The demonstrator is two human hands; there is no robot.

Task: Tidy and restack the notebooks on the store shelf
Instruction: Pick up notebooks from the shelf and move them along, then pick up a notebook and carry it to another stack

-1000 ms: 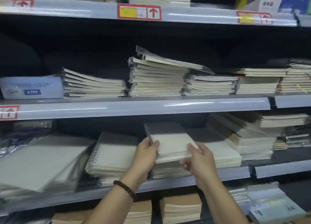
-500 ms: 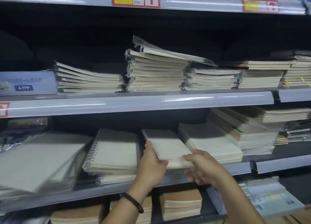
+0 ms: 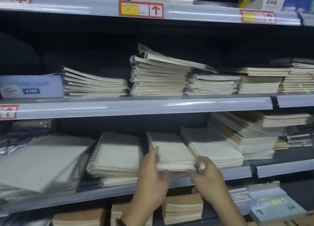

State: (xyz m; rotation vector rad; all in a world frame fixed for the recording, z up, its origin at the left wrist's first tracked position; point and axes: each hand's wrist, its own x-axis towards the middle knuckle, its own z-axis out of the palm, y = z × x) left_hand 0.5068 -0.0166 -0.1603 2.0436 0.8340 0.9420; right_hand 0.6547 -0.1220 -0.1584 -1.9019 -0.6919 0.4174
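Observation:
A small stack of white spiral notebooks (image 3: 171, 151) lies on the lower shelf (image 3: 237, 172), between a larger spiral stack (image 3: 117, 154) on its left and a white notebook stack (image 3: 214, 147) on its right. My left hand (image 3: 153, 174) grips the small stack's left front edge, thumb up along the spiral side. My right hand (image 3: 207, 176) holds its right front corner. The stack rests flat on the shelf, close against the right-hand stack.
Wrapped notebook piles (image 3: 159, 76) fill the middle shelf, one top notebook tilted. Loose plastic-wrapped pads (image 3: 37, 161) slump at the lower left. Tall uneven stacks (image 3: 251, 137) stand at the right. Brown-covered notebooks (image 3: 183, 208) sit on the shelf below my hands.
The small stack, lifted and tilted a second ago, has come down flat onto the lower shelf. Both hands lowered with it and stay on its front edges.

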